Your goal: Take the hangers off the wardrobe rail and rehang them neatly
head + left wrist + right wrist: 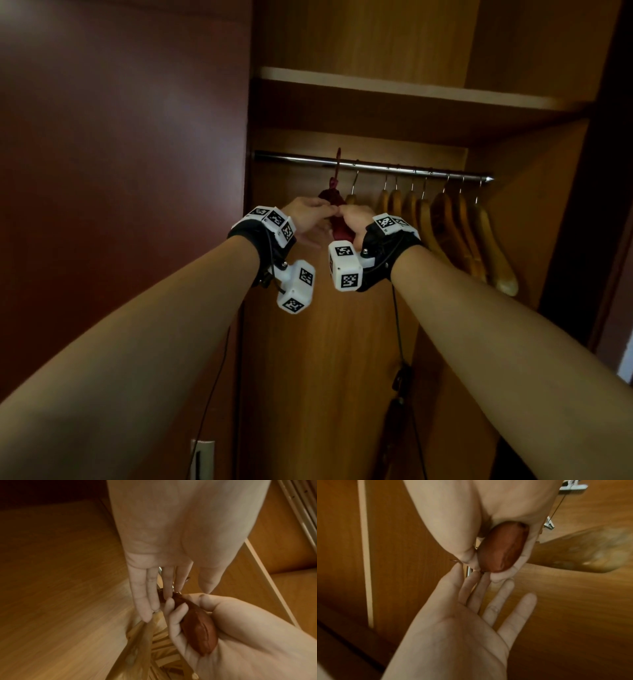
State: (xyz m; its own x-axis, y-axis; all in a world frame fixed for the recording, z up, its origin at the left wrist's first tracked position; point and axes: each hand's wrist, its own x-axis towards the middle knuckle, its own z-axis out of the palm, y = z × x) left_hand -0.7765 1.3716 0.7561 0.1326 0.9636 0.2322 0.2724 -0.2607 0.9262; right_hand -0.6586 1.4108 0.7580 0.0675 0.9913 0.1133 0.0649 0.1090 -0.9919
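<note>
A dark red padded hanger (339, 228) hangs at the left part of the metal rail (394, 168), and its hook crosses the rail. My right hand (354, 219) grips one padded arm of this hanger (503, 547), with the fingers curled round it (197, 628). My left hand (310, 212) is beside it, fingers straight (164, 585), fingertips touching the hanger near its neck; the palm (471, 615) holds nothing. Several wooden hangers (445, 226) hang on the rail to the right.
A shelf (411, 90) runs just above the rail. A dark wardrobe door (120, 171) stands at the left and a side panel (548, 205) at the right. Wooden hangers (137, 642) lie close below my hands. Metal clips (573, 486) show near my right wrist.
</note>
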